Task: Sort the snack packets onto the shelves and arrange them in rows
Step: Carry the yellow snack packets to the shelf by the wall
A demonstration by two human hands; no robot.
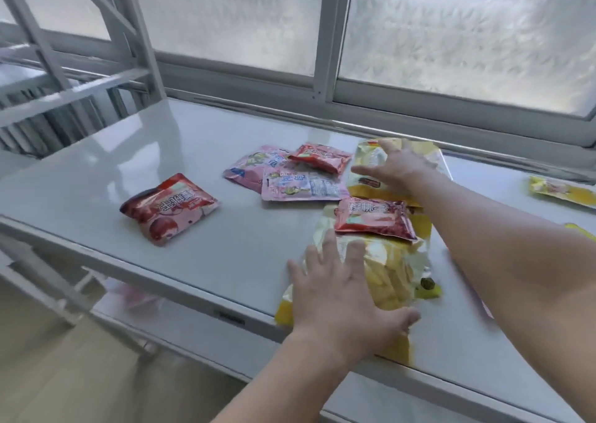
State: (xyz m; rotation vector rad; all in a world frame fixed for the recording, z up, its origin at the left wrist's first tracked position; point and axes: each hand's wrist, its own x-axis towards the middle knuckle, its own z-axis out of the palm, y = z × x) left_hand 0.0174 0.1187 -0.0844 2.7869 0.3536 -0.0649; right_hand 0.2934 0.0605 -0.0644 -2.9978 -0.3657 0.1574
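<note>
The left hand (342,296) lies flat, fingers spread, on the near yellow packet (387,271) at the shelf (96,171) edge, the right hand (398,164), also spread, on the far yellow packet (371,158); better to slide both gently, so the red packet (375,217) on top stays.

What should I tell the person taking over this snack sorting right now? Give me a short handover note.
Left hand: flat, fingers spread, on the near yellow packet at the shelf's front edge.
Right hand: flat on the far yellow packet by the window; neither hand grips.
A red packet lies across the near yellow one. Another red packet sits alone to the left; a third red one tops two overlapping pink packets. More yellow packets lie at the far right.
Done: no rows formed yet.
Left: sort by colour, line everything up.
</note>
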